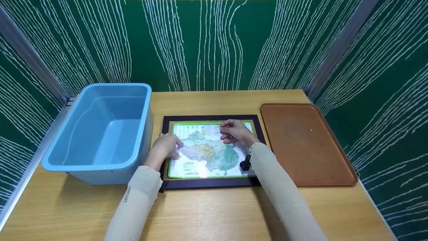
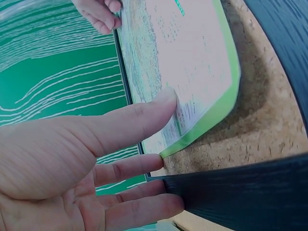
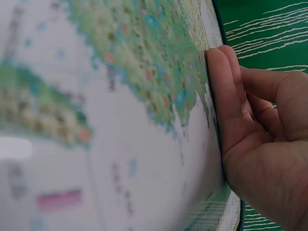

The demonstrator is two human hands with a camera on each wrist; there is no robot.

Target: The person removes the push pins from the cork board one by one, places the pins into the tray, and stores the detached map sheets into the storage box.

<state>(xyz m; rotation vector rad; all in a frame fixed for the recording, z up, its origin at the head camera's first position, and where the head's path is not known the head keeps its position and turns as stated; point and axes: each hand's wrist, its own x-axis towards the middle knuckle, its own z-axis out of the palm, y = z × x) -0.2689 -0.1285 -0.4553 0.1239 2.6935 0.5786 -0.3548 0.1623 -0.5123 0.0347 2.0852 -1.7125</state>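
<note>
A map sheet point(image 1: 192, 164) with a green border lies over a cork board point(image 2: 269, 139) inside a dark frame point(image 1: 207, 184). At the sheet's left side is my left hand point(image 1: 164, 147). In the left wrist view its thumb point(image 2: 161, 108) lies over the sheet's printed face, and one fingertip is right at the green edge near a corner. Its lower fingers reach the dark frame, and part of the green edge bows above the cork. Over the upper right of the map is my right hand point(image 1: 237, 131), fingers loosely bent, with nothing visible between them.
To the left stands a deep blue tub point(image 1: 97, 167), close to my left forearm. A brown tray point(image 1: 307, 147) lies right of the frame. Behind the wooden table point(image 1: 210, 214) rises a green wall point(image 1: 190, 43) with white wavy lines. A small black device point(image 1: 245, 164) sits at my right wrist.
</note>
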